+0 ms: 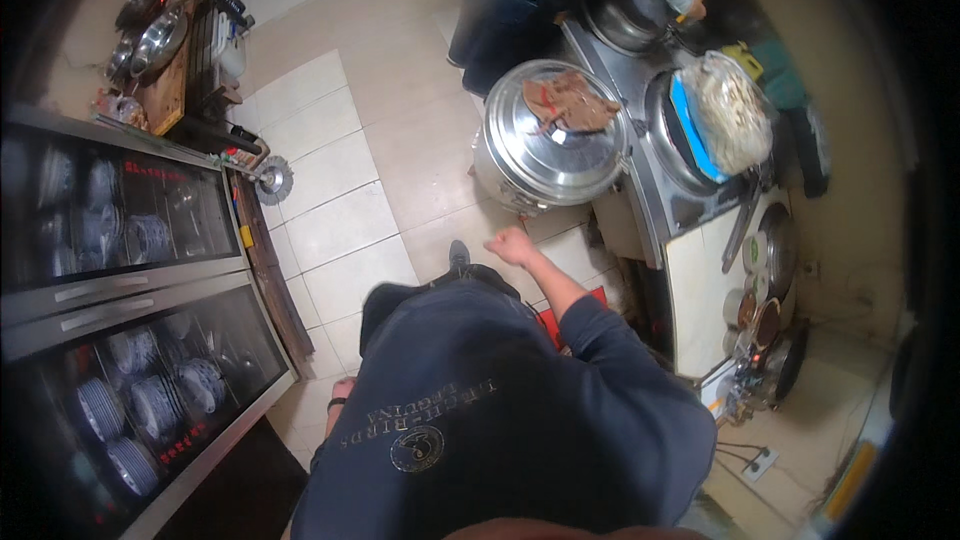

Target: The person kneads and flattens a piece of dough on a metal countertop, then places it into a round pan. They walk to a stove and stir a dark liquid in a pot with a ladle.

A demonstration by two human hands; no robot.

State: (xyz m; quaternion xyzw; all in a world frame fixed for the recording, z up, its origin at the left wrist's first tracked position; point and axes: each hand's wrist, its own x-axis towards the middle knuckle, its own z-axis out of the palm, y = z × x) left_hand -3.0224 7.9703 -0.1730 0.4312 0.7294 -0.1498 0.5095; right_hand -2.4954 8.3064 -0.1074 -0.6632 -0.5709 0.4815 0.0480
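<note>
My right hand (pixel 512 246) is held out in front of my body, its fingers curled in and nothing visible in them. Nearest to it stands a large metal pot (pixel 506 187), apart from the hand. The pot's shiny lid (pixel 517 142) is on, and a brown cloth (pixel 570 101) lies over the lid. My left hand (pixel 343 388) hangs low at my left side, with a dark band at the wrist. My body partly hides that hand, so its fingers cannot be made out.
A person (pixel 517 7) works over a wok (pixel 630 11) at the stove. A filled plastic bag (pixel 727 116) sits on another pan. On my left stands a glass-fronted cabinet (pixel 247 270) with stacked dishes. A white counter (pixel 694 300) holds several containers. Something red (pixel 551 326) is beside my right arm.
</note>
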